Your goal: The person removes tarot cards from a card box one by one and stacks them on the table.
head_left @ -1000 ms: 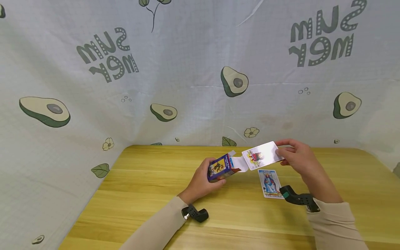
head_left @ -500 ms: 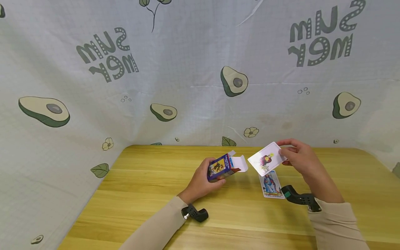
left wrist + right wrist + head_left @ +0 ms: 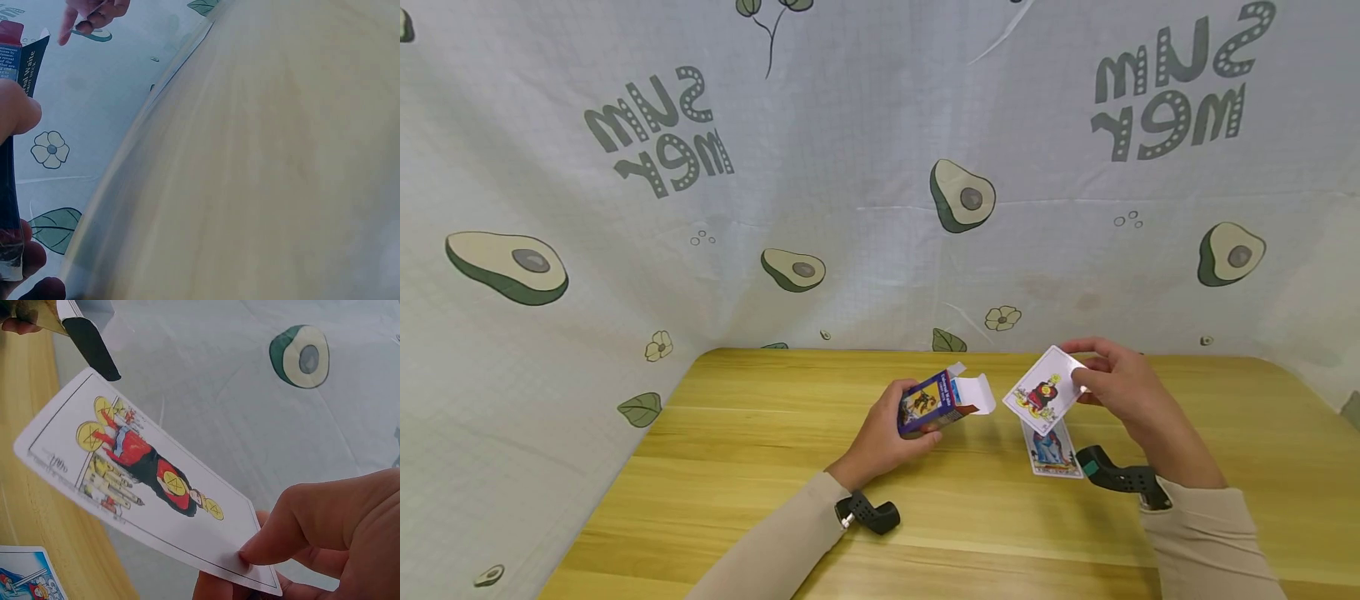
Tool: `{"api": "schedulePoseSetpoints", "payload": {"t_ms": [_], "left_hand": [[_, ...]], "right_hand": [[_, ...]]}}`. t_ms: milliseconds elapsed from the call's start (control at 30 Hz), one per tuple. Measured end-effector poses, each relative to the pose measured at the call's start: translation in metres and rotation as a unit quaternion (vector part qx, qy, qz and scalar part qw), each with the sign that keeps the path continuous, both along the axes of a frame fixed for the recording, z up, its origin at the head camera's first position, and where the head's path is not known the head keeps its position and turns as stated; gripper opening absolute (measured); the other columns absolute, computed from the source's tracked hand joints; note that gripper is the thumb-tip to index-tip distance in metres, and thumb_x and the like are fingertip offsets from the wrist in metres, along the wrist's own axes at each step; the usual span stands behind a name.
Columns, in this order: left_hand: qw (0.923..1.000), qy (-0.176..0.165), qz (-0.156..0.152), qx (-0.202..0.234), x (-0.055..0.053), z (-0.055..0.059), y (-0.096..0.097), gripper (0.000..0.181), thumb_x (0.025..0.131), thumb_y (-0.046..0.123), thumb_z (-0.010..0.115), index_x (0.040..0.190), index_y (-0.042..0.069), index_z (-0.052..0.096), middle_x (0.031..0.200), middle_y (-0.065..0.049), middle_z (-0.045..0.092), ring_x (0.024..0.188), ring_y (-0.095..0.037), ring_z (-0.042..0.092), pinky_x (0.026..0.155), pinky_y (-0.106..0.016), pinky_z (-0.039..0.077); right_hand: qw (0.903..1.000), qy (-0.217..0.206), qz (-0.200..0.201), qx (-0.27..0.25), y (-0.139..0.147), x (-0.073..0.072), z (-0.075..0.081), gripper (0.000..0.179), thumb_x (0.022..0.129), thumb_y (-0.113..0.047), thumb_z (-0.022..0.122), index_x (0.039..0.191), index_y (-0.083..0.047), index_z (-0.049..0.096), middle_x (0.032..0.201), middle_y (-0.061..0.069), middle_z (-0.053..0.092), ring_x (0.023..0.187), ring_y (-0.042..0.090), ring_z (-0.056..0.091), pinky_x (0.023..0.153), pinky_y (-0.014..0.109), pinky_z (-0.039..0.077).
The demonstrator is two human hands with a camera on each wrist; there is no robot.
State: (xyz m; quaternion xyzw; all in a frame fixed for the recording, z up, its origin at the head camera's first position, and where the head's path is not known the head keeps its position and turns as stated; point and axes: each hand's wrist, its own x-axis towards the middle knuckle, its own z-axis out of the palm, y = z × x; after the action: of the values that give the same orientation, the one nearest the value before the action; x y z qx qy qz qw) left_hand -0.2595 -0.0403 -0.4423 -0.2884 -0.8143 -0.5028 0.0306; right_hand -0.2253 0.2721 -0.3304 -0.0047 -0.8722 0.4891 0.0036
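Observation:
My left hand (image 3: pixel 883 437) grips a purple tarot card box (image 3: pixel 925 404), tilted, its white flap standing open towards the right. In the left wrist view only the box's narrow side (image 3: pixel 7 181) and parts of the fingers show. Between thumb and fingers, my right hand (image 3: pixel 1120 379) pinches a tarot card (image 3: pixel 1041 392) by one end. That card's face shows a seated red-and-black figure with yellow pentacle discs, clearest in the right wrist view (image 3: pixel 156 469). Beneath it on the table lies a blue-pictured tarot card (image 3: pixel 1051 454), its upper part hidden by the held one.
The wooden table (image 3: pixel 737 475) reaches back to a pale hanging cloth (image 3: pixel 850 183) printed with avocados, leaves and lettering. Each wrist wears a black camera mount, and the right one (image 3: pixel 1120 475) sits close to the lying card.
The pinched card has come away from the box flap to the right and turned downwards, so it now overlaps the lying card. The left hand and box have stayed still.

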Motion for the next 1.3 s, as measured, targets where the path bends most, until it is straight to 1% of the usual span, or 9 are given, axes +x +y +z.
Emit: {"api": "schedulePoseSetpoints", "payload": {"t_ms": [333,433,533,667,833,1000,1100,1167,1300], "left_hand": [[1.0,0.0,-0.001,-0.002,0.0,-0.001,0.0,0.072,0.081,0.039,0.075,0.137,0.016,0.037,0.121,-0.001,0.05,0.104,-0.014,0.051,0.087,-0.026,0.048],[1.0,0.001,-0.002,-0.001,0.001,0.0,0.0,0.071,0.081,0.039,0.075,0.137,0.016,0.036,0.121,-0.001,0.05,0.104,-0.014,0.051,0.087,-0.026,0.048],[1.0,0.001,-0.001,0.0,0.001,0.0,0.0,0.071,0.081,0.038,0.075,0.137,0.016,0.037,0.121,-0.001,0.05,0.103,-0.014,0.052,0.087,-0.026,0.048],[1.0,0.0,0.0,0.0,0.001,0.001,0.0,0.072,0.081,0.038,0.075,0.137,0.015,0.037,0.12,-0.001,0.05,0.103,-0.014,0.052,0.086,-0.026,0.048],[1.0,0.002,0.0,0.0,0.001,0.001,0.0,0.071,0.081,0.037,0.075,0.137,0.015,0.037,0.12,-0.002,0.05,0.103,-0.014,0.052,0.086,-0.026,0.048],[1.0,0.004,0.001,0.002,0.001,0.001,0.0,0.071,0.081,0.037,0.075,0.136,0.015,0.038,0.119,-0.001,0.051,0.103,-0.014,0.052,0.086,-0.026,0.048],[1.0,0.004,0.0,0.003,0.001,0.0,0.0,0.071,0.081,0.037,0.075,0.136,0.015,0.038,0.119,-0.001,0.051,0.103,-0.013,0.052,0.086,-0.026,0.048],[1.0,0.004,0.0,0.003,0.001,0.0,0.0,0.071,0.081,0.037,0.075,0.136,0.015,0.038,0.119,-0.001,0.051,0.103,-0.013,0.052,0.086,-0.026,0.048],[1.0,0.008,0.001,0.001,0.0,0.0,0.0,0.07,0.081,0.037,0.075,0.136,0.016,0.038,0.119,-0.001,0.051,0.102,-0.013,0.052,0.086,-0.026,0.048]], "right_hand": [[0.9999,0.003,0.002,0.016,0.005,-0.004,-0.007,0.046,0.096,-0.007,0.05,0.14,0.003,0.041,0.121,0.031,0.051,0.093,0.032,0.058,0.072,0.028,0.053],[0.9999,0.001,-0.012,0.009,0.01,-0.009,-0.013,0.047,0.094,-0.009,0.054,0.138,0.003,0.042,0.121,0.031,0.054,0.091,0.034,0.059,0.076,0.035,0.054],[0.9998,-0.006,-0.021,0.002,0.013,-0.011,-0.017,0.05,0.092,-0.011,0.056,0.138,0.003,0.041,0.122,0.032,0.054,0.092,0.035,0.06,0.084,0.047,0.051],[0.9997,-0.014,-0.02,0.0,0.011,-0.007,-0.012,0.053,0.094,-0.013,0.056,0.141,0.004,0.037,0.125,0.034,0.054,0.094,0.036,0.061,0.09,0.06,0.042],[0.9996,-0.015,-0.024,-0.004,0.009,-0.003,-0.008,0.054,0.097,-0.02,0.057,0.14,0.006,0.037,0.125,0.032,0.055,0.095,0.034,0.063,0.093,0.067,0.035],[0.9987,-0.021,-0.043,-0.017,0.01,-0.004,-0.012,0.055,0.096,-0.027,0.059,0.136,0.007,0.042,0.124,0.031,0.057,0.099,0.039,0.062,0.093,0.067,0.032],[0.9984,-0.021,-0.051,-0.016,0.009,-0.004,-0.013,0.053,0.096,-0.028,0.06,0.134,0.006,0.046,0.122,0.03,0.059,0.096,0.035,0.063,0.093,0.065,0.034],[0.9984,-0.019,-0.053,-0.011,0.009,-0.004,-0.014,0.051,0.096,-0.028,0.06,0.133,0.005,0.047,0.123,0.03,0.058,0.095,0.031,0.063,0.09,0.058,0.04],[0.9986,-0.018,-0.049,0.002,0.011,-0.005,-0.016,0.049,0.097,-0.028,0.058,0.134,0.003,0.049,0.125,0.029,0.056,0.094,0.027,0.062,0.083,0.037,0.048]]}}
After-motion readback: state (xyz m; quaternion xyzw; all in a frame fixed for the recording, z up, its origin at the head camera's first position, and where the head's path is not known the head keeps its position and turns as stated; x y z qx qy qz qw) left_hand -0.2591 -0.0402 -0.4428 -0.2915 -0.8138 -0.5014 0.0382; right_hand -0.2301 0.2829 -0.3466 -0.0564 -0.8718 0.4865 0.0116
